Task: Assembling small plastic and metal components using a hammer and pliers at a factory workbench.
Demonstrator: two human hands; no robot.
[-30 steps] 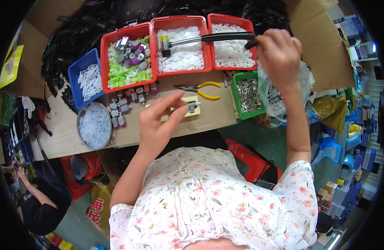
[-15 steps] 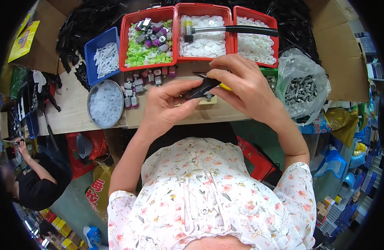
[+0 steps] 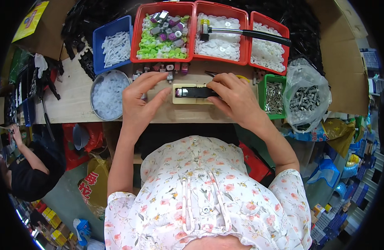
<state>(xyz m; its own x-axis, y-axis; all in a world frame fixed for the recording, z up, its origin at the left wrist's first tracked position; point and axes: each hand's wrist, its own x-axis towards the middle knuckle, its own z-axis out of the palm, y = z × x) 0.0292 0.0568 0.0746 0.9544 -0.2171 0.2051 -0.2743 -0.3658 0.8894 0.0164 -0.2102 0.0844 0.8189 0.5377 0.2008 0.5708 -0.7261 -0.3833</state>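
Note:
A long black plastic part lies on a cream fixture block at the middle of the bench, a shiny piece at its left end. The fingers of my right hand are closed on its right end. My left hand is off the part, thumb and fingers apart, with nothing between them. By its forefinger tip stands a small grey metallic block; several similar blocks are partly hidden behind that hand. A dark-tipped tool with a yellow handle lies behind my right hand, mostly covered.
Red bins with green, purple and white pieces line the back; a hammer lies across two. At left are a blue bin and a round tin; at right, a green screw bin and a plastic bag of metal parts.
The black part, held up between both hands before, now rests on the fixture block. My left hand has let go and moved left, opening. The view has shifted slightly.

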